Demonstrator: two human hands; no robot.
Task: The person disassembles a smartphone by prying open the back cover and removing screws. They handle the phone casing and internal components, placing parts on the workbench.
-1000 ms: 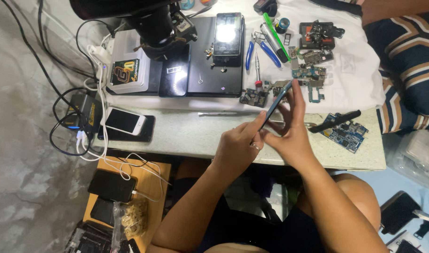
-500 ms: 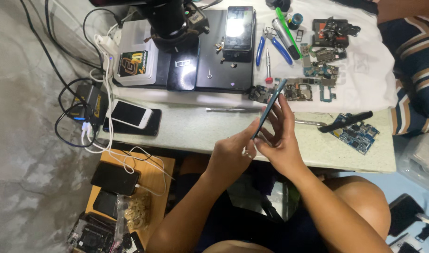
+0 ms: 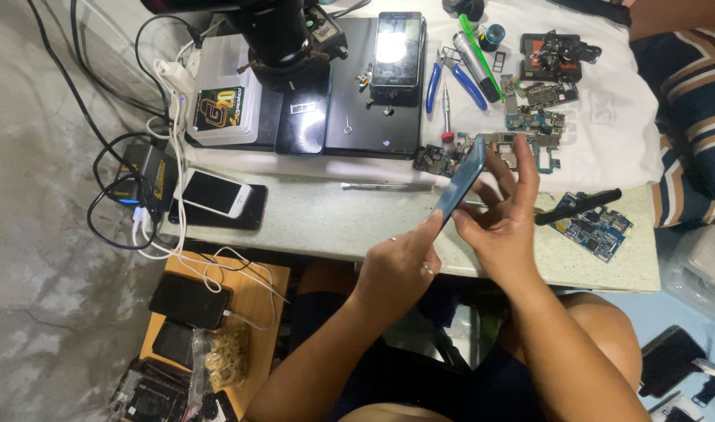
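Note:
Both my hands hold a blue phone (image 3: 460,178) edge-on above the front of the pale worktable (image 3: 326,215). My left hand (image 3: 400,262) grips its lower end with the fingertips. My right hand (image 3: 502,211) supports it from the right side, fingers spread up along its back. Just beyond the phone lie several bare circuit boards (image 3: 529,129) on a white cloth (image 3: 607,133). A thin metal pry tool (image 3: 385,186) lies flat on the table to the left of the phone.
A microscope (image 3: 283,35) stands on a black mat (image 3: 373,117) with a lit phone (image 3: 396,48). Blue-handled pliers (image 3: 451,74), a screwdriver and a green pen lie nearby. A white phone (image 3: 213,193) and tangled cables (image 3: 139,195) sit left. A wooden stool (image 3: 217,312) holds dark phones.
The view has shifted slightly; my hands have kept hold of the blue phone and raised it a little, with my right fingers spreading wider behind it.

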